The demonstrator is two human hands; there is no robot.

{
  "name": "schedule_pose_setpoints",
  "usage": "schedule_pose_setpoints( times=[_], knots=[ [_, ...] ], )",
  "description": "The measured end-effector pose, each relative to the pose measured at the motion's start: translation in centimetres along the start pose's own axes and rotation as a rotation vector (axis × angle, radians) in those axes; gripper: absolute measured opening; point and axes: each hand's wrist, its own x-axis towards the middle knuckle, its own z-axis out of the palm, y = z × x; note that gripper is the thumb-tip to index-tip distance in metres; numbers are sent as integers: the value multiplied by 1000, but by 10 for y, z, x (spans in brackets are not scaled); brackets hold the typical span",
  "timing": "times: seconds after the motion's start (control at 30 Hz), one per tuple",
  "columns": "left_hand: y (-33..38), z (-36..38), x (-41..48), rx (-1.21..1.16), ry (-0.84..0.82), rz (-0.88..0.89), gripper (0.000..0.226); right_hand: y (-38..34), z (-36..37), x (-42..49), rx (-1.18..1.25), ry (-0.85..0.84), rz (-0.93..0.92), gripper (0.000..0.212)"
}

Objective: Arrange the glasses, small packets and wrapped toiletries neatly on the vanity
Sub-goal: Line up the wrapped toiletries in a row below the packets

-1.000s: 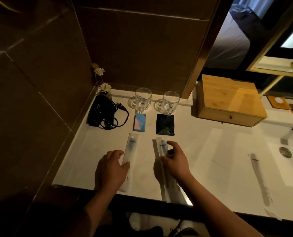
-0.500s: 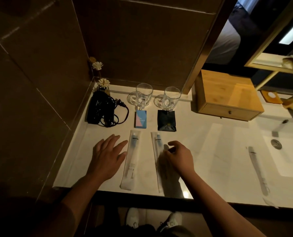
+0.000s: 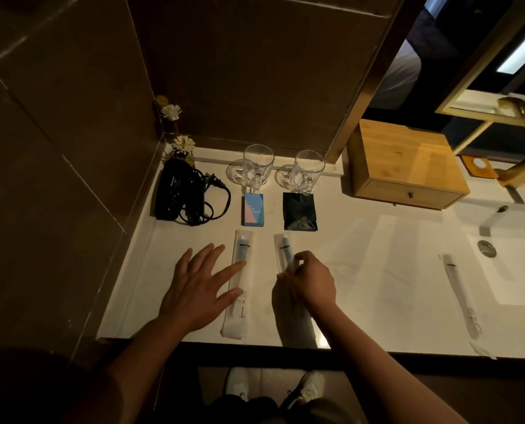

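Observation:
Two glass mugs, the left mug (image 3: 257, 166) and the right mug (image 3: 307, 173), stand at the back of the white vanity (image 3: 362, 270). In front of them lie a blue and pink packet (image 3: 253, 209) and a black packet (image 3: 299, 211). Nearer me lie two wrapped toothbrushes side by side, the left one (image 3: 240, 270) and the right one (image 3: 283, 249). My left hand (image 3: 198, 286) is spread flat, fingertips touching the left toothbrush's edge. My right hand (image 3: 308, 278) pinches the right toothbrush's wrapper and covers its lower half.
A black hair dryer with coiled cord (image 3: 183, 194) lies at the back left beside dried flowers (image 3: 183, 143). A wooden drawer box (image 3: 408, 166) stands at the back right. A third wrapped toothbrush (image 3: 461, 295) lies by the sink (image 3: 518, 270).
My left hand came off the left toothbrush and spread flat beside it. My right hand slid the right toothbrush up, more parallel to the left one, and closed its fingers on the wrapper.

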Motion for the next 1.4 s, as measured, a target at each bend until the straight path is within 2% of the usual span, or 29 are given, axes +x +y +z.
schedule_pose_setpoints(
  times=[0.13, 0.23, 0.37, 0.43, 0.53, 0.73, 1.4],
  knots=[
    [-2, 2, 0, -1, 0, 10, 65, 1, -2, -3, 31, 28, -20, 30],
    [-3, 3, 1, 7, -2, 26, 66, 0, -4, -8, -2, 117, -111, 41],
    [-3, 2, -1, 2, 15, 20, 66, -7, 0, -16, 21, 56, -228, 41],
    [-3, 2, -1, -10, 27, 17, 65, -2, 4, -22, 31, 94, -259, 36],
    [-4, 2, -1, -13, 41, 15, 64, 11, 4, -27, 7, 177, -229, 32],
    [-4, 4, -1, -19, 47, 11, 63, 14, 8, -26, -74, 89, -152, 27],
    [-6, 6, 0, 8, 29, 13, 64, 7, 20, -16, -1, 59, -167, 26]
  ],
)
